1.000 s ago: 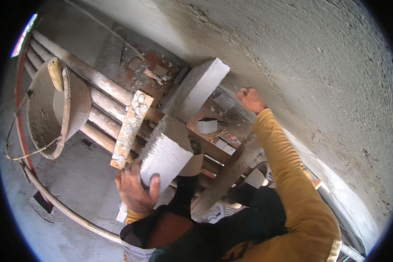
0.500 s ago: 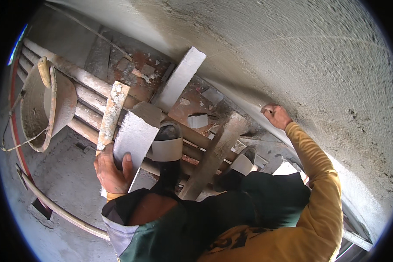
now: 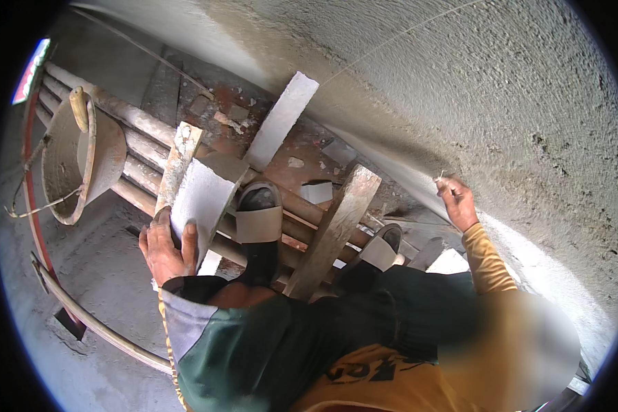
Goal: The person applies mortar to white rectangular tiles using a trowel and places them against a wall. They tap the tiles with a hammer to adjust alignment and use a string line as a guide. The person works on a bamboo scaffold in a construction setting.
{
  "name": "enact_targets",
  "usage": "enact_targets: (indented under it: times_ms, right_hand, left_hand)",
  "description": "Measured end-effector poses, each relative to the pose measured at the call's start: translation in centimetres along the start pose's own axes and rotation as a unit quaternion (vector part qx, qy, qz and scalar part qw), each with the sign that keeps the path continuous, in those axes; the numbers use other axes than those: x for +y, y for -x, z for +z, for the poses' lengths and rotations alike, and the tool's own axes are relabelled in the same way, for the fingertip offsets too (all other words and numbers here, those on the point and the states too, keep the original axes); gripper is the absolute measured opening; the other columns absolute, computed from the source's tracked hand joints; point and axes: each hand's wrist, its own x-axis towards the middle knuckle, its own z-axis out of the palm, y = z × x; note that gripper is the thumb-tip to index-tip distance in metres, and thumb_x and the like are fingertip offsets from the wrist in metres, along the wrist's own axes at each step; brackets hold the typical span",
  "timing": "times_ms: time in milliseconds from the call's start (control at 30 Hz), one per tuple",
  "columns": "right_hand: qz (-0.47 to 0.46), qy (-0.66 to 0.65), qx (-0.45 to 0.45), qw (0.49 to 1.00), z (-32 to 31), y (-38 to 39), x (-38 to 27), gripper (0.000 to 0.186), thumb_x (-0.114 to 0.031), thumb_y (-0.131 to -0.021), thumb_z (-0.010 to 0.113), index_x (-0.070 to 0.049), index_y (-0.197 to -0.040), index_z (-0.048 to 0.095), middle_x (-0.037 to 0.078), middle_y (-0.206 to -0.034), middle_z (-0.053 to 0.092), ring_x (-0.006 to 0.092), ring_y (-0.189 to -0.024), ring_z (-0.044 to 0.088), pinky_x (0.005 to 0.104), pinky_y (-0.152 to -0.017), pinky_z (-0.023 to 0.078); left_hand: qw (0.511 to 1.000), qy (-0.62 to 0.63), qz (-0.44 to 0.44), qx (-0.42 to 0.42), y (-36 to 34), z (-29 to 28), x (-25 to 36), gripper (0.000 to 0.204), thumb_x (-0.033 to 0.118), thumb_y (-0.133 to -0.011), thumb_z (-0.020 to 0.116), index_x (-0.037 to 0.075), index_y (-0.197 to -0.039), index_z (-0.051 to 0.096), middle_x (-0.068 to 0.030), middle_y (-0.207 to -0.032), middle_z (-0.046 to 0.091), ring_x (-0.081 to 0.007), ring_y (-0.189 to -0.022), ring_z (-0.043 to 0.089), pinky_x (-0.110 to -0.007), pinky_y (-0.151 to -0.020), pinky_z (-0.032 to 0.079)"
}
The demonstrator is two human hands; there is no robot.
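My left hand (image 3: pixel 165 250) grips a pale block (image 3: pixel 200 196) at its near end, against a plaster-spotted wooden board (image 3: pixel 182 147). My right hand (image 3: pixel 455 200) is pinched on a thin pale strand (image 3: pixel 441 176) close to the rough grey wall (image 3: pixel 542 117). A second pale block (image 3: pixel 281 117) lies beyond the first, toward the wall. My feet, in dark sandals (image 3: pixel 259 214) with beige straps, rest on wooden poles (image 3: pixel 144 147) beside an upward-slanting timber (image 3: pixel 333 226).
A mortar-stained pan (image 3: pixel 65 172) with a wooden-handled tool (image 3: pixel 79 110) sits on the poles at left. Rubble and broken pieces (image 3: pixel 230 117) lie along the wall's foot. A curved pale rail (image 3: pixel 103 329) and a red bar (image 3: pixel 36 226) run down the left side.
My right hand has moved right and down along the wall. The held block and my left hand have shifted leftward in the picture, and more of my sandals shows.
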Motion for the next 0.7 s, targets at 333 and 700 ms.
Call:
enact_targets:
  times_ms: [333, 700]
  right_hand:
    - [-0.142, -0.293, -0.074, 0.943, -1.5, -1.7, -12.9, 0.019, -0.009, -0.092, 0.047, 0.003, -0.098, 0.061, 0.017, -0.118, 0.062, 0.0164, -0.078, 0.065, 0.0316, -0.074, 0.054]
    - [-0.313, -0.179, -0.321, 0.876, 6.7, -2.9, -29.8, 0.011, -0.009, -0.088, 0.060, 0.002, -0.088, 0.062, 0.010, -0.076, 0.061, 0.0147, -0.066, 0.054, 0.0307, -0.062, 0.044]
  left_hand:
    - [0.970, 0.242, -0.005, 0.022, -2.5, -3.8, 4.8, 0.030, 0.017, -0.090, 0.064, 0.000, -0.115, 0.062, -0.0196, -0.110, 0.064, -0.0337, -0.102, 0.062, -0.040, -0.092, 0.046]
    - [0.903, 0.138, 0.401, 0.062, -9.7, -10.5, 12.5, 0.032, 0.018, -0.075, 0.065, 0.006, -0.105, 0.066, -0.0040, -0.092, 0.062, -0.0204, -0.080, 0.062, -0.031, -0.073, 0.045]
